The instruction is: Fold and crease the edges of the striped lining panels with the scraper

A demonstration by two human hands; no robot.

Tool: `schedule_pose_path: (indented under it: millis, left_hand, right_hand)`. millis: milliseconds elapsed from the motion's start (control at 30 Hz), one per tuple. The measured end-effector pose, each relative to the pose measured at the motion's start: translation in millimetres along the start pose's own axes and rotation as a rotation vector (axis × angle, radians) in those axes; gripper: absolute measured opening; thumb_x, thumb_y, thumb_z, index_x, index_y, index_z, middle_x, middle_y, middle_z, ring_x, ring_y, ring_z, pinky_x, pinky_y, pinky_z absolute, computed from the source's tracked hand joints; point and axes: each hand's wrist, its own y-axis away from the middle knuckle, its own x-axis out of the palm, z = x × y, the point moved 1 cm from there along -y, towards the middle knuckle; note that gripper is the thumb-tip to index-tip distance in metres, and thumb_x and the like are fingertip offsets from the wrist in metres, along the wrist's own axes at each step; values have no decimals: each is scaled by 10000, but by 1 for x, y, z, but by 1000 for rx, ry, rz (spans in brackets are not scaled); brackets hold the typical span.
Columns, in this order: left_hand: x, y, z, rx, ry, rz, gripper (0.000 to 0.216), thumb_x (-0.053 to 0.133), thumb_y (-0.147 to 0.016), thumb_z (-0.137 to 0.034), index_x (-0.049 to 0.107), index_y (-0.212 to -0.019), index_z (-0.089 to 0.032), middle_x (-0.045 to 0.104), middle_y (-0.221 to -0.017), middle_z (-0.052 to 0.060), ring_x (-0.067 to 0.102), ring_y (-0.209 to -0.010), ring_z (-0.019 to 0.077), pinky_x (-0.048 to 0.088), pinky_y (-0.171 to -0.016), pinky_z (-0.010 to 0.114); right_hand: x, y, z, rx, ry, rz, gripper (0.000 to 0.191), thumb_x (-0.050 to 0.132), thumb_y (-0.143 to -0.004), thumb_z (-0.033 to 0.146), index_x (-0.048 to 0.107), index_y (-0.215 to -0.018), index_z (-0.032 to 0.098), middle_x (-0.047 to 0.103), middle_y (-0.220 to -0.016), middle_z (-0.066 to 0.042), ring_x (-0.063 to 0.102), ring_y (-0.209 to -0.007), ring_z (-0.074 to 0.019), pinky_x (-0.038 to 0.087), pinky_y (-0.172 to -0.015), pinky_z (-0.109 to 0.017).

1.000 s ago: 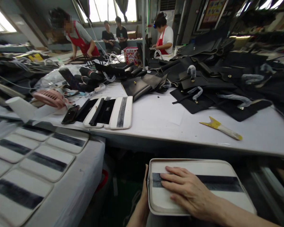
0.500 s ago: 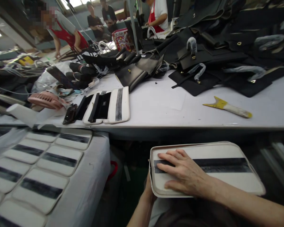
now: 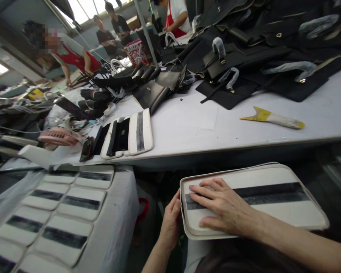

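A white bag panel [image 3: 275,212] with rounded corners and a dark band along its length lies across my lap. My right hand [image 3: 223,206] rests flat on its left part, fingers spread over the white face and the band. At the panel's left end, my left hand [image 3: 172,216] grips the rim, with some fingers hidden behind it. A thin raised edging runs round the panel. On the bench beyond, a yellow-headed tool with a whitish wrapped handle [image 3: 284,120] lies apart from both hands.
Several similar banded panels [image 3: 64,237] lie on a covered surface at left. The white bench [image 3: 184,131] carries an opened white-and-black bag piece [image 3: 140,131], a pink fan [image 3: 58,136] and black bag parts [image 3: 227,89]. Co-workers in red aprons [image 3: 79,62] stand behind.
My left hand has come out from behind the panel's left end and shows more fully at its rim. My right hand stays flat on the panel. The camera view has tilted.
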Motion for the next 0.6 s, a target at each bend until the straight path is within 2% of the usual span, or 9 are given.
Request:
schedule_pose_path:
  millis: [133,267,433,600]
  left_hand:
    - [3,19,-29,130,-610,-85,491,677,-843,-445,648,-1262,-191,680,-1240,102,649,-1096,288,515,-929,347]
    - [20,35,-49,375,-1175,-95,273,584,-904,-320,722,-1082,-166,748,-995,81,699,-832,201,517,-752,256]
    - [32,36,-49,663,-1488,-145,243,472,-932,-210,701,-882,-148,628,-625,21,611,-551,143,419,-544,239]
    - [36,32,-47,717,-1667,-165,231,436,-918,-147,645,-821,-169,632,-641,21,644,-575,166,411,-529,258]
  right_hand:
    - [2,3,0,29,-11,-36,637,584,-886,584,452,-1420,262,462,-1489,10,391,-1284,-274,180,-1046,-424]
    - [3,4,-1,35,-31,-41,652,586,-880,598,457,-1420,257,454,-1496,-2,399,-1290,-275,185,-1049,-428]
    - [3,3,-1,53,-36,-29,653,594,-881,582,445,-1428,257,445,-1503,4,399,-1299,-270,195,-1052,-431]
    - [2,1,0,65,-61,-24,668,632,-860,570,461,-1415,241,450,-1499,-7,394,-1297,-275,192,-1053,-428]
